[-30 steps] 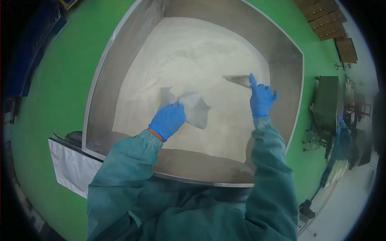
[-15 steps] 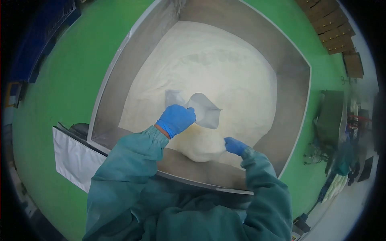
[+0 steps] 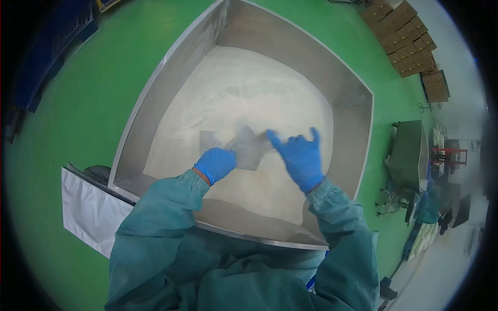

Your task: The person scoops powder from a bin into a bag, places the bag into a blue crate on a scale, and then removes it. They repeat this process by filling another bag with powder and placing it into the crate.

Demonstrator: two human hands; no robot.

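Left hand (image 3: 215, 164), blue glove, fingers curled tight, pinching the near-left corner of a clear plastic bag (image 3: 244, 147) held over the powder. Right hand (image 3: 299, 156), also blue-gloved, fingers spread, index and little finger sticking out, palm facing the bag; index tip at the bag's right edge, contact likely but blurred, can't confirm a grip. Bag sits between both hands, low over the white powder (image 3: 244, 98), bag edges smeared by motion blur so its mouth isn't readable. Powder fills the floor of a big steel hopper (image 3: 171, 72), heaped toward the far wall, thinner at the near wall where bare metal shows. Both teal sleeves (image 3: 155, 217) reach in over the hopper's near rim. Left of the hopper, against its outer near corner, a white sack (image 3: 91, 210) hangs flat, with a dark round thing just behind it, too small to identify. Green floor (image 3: 78, 114) surrounds the hopper on all sides. Far right of the hopper, well apart, a green cart (image 3: 407, 150) and another person in teal (image 3: 428, 205) beside it. Beyond the hopper's far right corner, stacked brown cartons (image 3: 404, 36) on the floor.
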